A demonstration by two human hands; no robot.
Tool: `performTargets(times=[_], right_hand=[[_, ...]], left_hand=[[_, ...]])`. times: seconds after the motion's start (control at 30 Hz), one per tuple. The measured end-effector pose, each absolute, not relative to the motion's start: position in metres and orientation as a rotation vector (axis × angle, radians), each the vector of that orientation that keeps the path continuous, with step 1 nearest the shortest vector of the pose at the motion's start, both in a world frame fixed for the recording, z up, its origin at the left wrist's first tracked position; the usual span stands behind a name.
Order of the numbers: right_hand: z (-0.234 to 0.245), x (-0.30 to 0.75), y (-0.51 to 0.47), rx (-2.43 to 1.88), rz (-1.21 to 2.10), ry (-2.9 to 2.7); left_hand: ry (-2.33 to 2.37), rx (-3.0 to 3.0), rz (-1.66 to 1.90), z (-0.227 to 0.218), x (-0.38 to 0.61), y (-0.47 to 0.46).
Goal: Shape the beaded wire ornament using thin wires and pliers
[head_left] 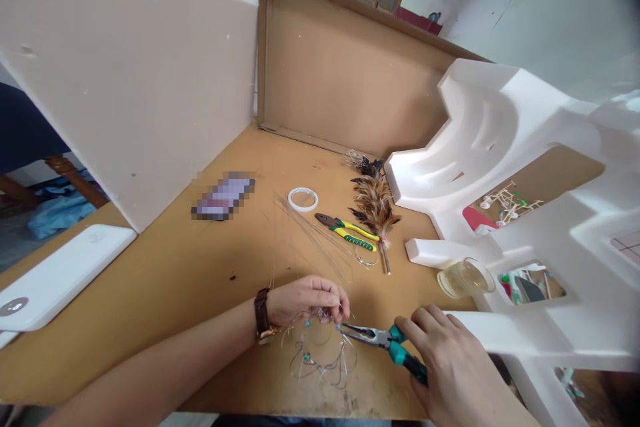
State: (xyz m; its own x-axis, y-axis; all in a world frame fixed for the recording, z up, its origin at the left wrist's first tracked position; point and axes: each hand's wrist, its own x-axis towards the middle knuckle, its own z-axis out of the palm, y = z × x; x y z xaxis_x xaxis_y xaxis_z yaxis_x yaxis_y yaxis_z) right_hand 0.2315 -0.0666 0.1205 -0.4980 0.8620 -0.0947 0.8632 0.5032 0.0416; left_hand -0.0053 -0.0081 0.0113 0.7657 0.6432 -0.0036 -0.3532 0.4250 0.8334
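Note:
My left hand (pixel 310 300), with a dark watch strap on its wrist, pinches a ring of thin wire with small beads (pixel 307 357) near the table's front edge. Loose wire ends stick out all round the ring. In my right hand (pixel 450 360) are long-nose pliers (pixel 375 336) with teal and black handles. Their tips meet the ring's right side beside a bead, just below my left fingertips. Whether the jaws grip the wire is too small to tell.
Beyond my hands lie yellow-green pliers (pixel 350 232), a white tape roll (pixel 303 199), loose wires, a small beaded loop (pixel 366 257) and a brown feather bundle (pixel 374 200). A glass of liquid (pixel 465 277) stands right, by white foam packing (pixel 480 113). Cardboard (pixel 350 67) closes the back.

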Motion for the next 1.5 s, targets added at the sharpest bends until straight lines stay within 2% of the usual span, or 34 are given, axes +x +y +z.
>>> performTargets(times=[0.7,1.17,1.5], right_hand=[[0.124,0.233,-0.069,1.618,-0.23,2.456],[0.127,0.227,-0.069,1.694,-0.97,2.192],[0.125,0.23,-0.071,1.698,-0.906,2.166]], left_hand=[[0.274,0.91,0.747,0.01,-0.005,-0.009],[0.296,0.89,0.797,0.013,-0.001,-0.01],[0.348,0.822,0.765,0.007,0.001,-0.012]])
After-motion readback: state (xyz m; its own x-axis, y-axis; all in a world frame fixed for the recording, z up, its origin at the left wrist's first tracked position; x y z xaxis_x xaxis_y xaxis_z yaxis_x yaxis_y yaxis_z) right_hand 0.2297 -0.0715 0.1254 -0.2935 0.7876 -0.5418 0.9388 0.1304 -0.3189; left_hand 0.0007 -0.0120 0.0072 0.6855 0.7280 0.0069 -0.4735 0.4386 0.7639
